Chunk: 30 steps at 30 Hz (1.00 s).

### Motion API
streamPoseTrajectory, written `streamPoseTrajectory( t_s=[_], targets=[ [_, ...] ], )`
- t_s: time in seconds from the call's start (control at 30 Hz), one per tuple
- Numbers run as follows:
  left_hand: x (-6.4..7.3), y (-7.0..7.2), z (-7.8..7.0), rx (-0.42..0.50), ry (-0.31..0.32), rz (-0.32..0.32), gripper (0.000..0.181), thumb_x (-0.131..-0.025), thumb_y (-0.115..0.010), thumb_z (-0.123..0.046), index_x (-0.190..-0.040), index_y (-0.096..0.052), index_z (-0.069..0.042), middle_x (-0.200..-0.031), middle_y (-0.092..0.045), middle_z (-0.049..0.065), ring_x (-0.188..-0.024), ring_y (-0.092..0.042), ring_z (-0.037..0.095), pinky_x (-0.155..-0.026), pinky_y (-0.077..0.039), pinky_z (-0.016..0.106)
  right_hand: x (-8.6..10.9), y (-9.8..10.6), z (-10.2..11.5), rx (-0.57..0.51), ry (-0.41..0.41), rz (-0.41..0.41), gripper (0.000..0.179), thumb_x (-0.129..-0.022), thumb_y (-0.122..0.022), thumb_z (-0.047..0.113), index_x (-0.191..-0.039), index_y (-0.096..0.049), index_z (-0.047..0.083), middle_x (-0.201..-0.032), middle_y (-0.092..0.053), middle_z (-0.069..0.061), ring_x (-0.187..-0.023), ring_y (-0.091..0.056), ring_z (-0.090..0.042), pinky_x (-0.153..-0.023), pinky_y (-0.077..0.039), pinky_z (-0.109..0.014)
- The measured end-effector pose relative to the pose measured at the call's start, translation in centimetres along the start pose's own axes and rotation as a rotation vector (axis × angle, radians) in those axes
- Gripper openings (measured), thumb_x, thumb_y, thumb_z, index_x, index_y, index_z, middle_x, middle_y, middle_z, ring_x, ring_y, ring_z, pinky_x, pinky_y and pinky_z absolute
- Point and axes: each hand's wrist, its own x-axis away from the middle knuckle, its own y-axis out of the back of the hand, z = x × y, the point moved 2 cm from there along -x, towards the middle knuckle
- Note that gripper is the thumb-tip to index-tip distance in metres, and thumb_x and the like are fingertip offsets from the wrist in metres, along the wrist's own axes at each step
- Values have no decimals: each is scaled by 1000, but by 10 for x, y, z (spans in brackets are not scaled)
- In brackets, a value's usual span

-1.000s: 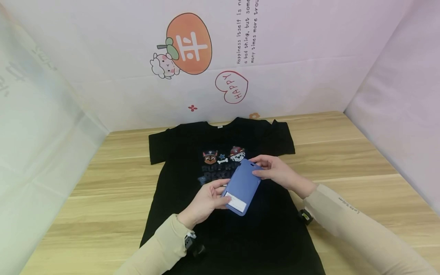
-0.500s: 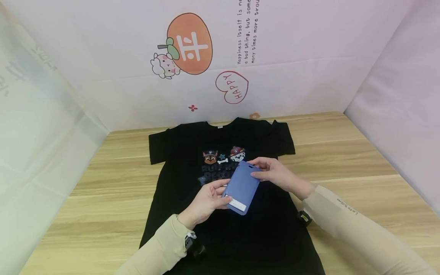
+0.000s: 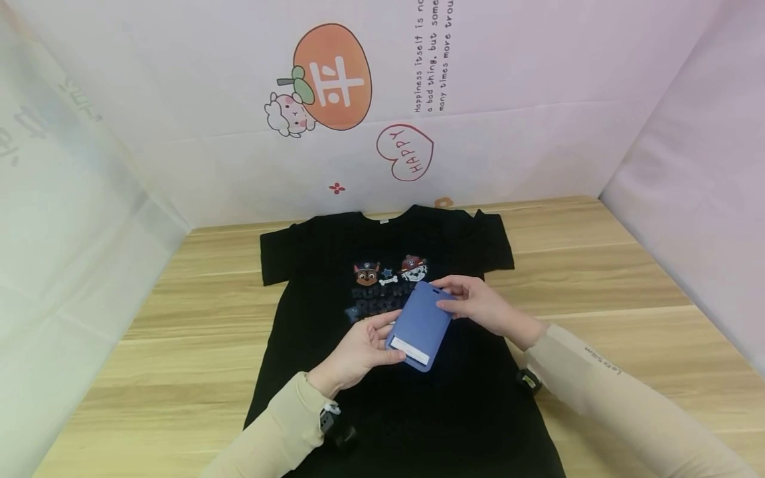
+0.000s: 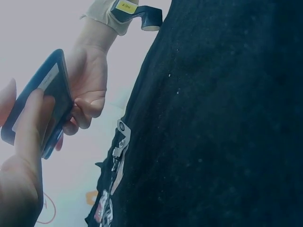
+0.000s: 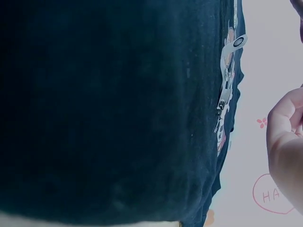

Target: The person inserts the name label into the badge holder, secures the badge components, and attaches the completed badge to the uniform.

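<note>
A blue card holder (image 3: 421, 322) with a slot at its top and a white label near its bottom is held over a black T-shirt (image 3: 442, 425). My left hand (image 3: 358, 348) pinches its lower left edge, thumb on the front beside the label and fingers behind. With thumb and fingers my right hand (image 3: 481, 305) grips the upper right corner, by the slot. In the left wrist view, the left fingers (image 4: 28, 123) reach across the holder's back. A badge clip (image 5: 226, 80) with a snap strap lies on the shirt's print, mostly hidden by the hands in the head view.
The T-shirt lies spread, neck away from me, on a wood-grain table (image 3: 179, 332). A white printed cloth (image 3: 508, 99) stands as a wall behind the table, with more white cloth at both sides. Dark wrist cameras (image 3: 528, 380) sit below both sleeves.
The card holder tips slightly and its top end comes a little lower. My left thumb slides off the label to its lower left edge. Both hands keep their hold.
</note>
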Motion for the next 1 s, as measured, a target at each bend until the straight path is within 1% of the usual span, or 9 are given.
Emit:
streamPoseTrajectory(
  t_s=[0.1, 0.27, 0.37, 0.6, 0.77, 1.0],
  targets=[
    [0, 0, 0, -3, -8, 6, 74, -86, -63, 4, -145, -20, 9, -141, -38, 34, -114, -58, 19, -90, -50, 26, 0, 1, 2, -9, 5, -6, 40, -94, -59, 14, -128, -51, -4, -105, -63, -15, -82, -62, -14, -75, -55, -28],
    [0, -2, 0, -16, -7, -25, 70, -87, -58, 9, -145, -19, 10, -141, -37, 34, -117, -56, 26, -90, -50, 26, 2, 1, 4, -1, 4, 8, 40, -92, -61, 16, -127, -53, -3, -105, -62, -16, -83, -61, -16, -75, -55, -30],
    [0, -2, 0, -22, -8, -33, 68, -87, -57, 11, -145, -20, 10, -141, -37, 34, -118, -55, 29, -90, -50, 26, 2, 1, 3, 3, 5, 18, 39, -92, -62, 16, -126, -54, -3, -107, -62, -17, -85, -60, -17, -75, -55, -31],
    [-1, -3, 1, -24, -8, -32, 67, -88, -55, 11, -145, -19, 10, -141, -36, 34, -123, -49, 36, -92, -49, 28, 3, -1, 2, 11, -17, 6, 39, -91, -63, 17, -126, -56, 1, -108, -62, -16, -87, -59, -19, -77, -54, -34],
    [-1, -3, 1, -26, 0, -35, 66, -90, -54, 9, -145, -19, 10, -143, -36, 33, -125, -47, 37, -94, -48, 31, 4, -1, 4, 41, 6, 25, 39, -92, -62, 16, -126, -56, -1, -105, -62, -16, -88, -59, -20, -79, -55, -37],
    [-2, -3, 0, -26, 5, -26, 65, -90, -54, 9, -145, -20, 9, -143, -36, 31, -125, -47, 36, -95, -48, 32, 3, -2, 1, 109, 58, 51, 38, -93, -61, 17, -126, -56, 0, -97, -61, -11, -85, -57, -17, -78, -53, -28]
  ],
)
